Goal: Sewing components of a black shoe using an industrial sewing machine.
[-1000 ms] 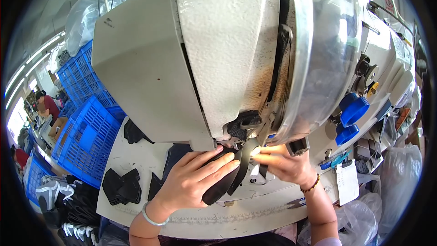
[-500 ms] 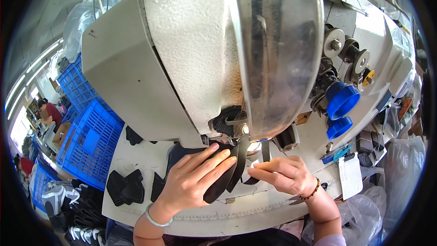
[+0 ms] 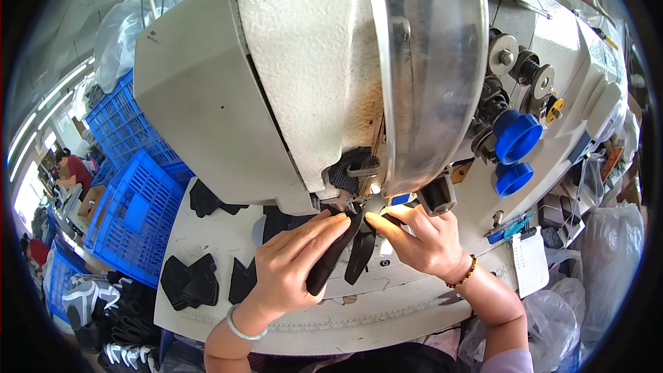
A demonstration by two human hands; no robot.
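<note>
A white sewing machine (image 3: 304, 69) stands over the table, its lit needle area (image 3: 373, 190) just beyond my fingertips. My left hand (image 3: 297, 255) presses its fingers together on a black shoe-upper-like piece (image 3: 326, 267), which runs in under the needle area. A second dark flap (image 3: 360, 257) hangs toward me between the hands. Close to the needle on the right, my right hand (image 3: 427, 240) pinches a narrow black strip (image 3: 395, 220) between thumb and fingers. Where the piece and the strip meet is partly hidden by fingers and machine.
Stacked black cut pieces (image 3: 190, 282) lie on the white table (image 3: 276, 335) at left. Blue crates (image 3: 131, 217) and black-and-white shoe parts (image 3: 93, 297) stand beyond. Blue knobs (image 3: 516, 137) project at right, near blue snips (image 3: 511, 230) and plastic bags (image 3: 611, 269). A person sits far left.
My right hand has moved up and left, bringing the strip to the needle area. My left hand has shifted slightly with the black piece, and the view has turned a little.
</note>
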